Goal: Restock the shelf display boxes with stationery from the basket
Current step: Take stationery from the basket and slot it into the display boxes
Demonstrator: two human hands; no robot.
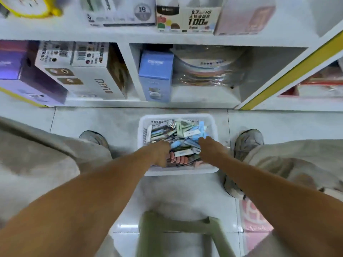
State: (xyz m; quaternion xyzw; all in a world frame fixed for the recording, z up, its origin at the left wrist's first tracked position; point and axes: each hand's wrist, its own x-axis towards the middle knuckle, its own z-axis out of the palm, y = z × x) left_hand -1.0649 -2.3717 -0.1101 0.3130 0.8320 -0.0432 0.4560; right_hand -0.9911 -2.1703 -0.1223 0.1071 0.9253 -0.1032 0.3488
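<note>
While both arms are stretched down toward the floor, the white basket (178, 117) is seen at the centre of the frame, set on the tiles between the two shoes and just in front of the lowest shelf (130, 103). It is heaped with small packets of stationery (187, 133) in blue, green, white and pink. The left hand (160, 153) is sunk into the near left part of the heap, its fingers curled downward among the packets; whether anything is actually gripped cannot be told. The right hand (208, 148) is laid on the right side of the pile, and its fingers are hidden from view, so their state cannot be told either. The step in hand is judged to be the gathering of a batch. It would be done best if packets of one kind were sorted out first, taken up in a neat stack rather than a loose fistful, and carried to a matching display box (187, 17) in the upper part of the frame.
</note>
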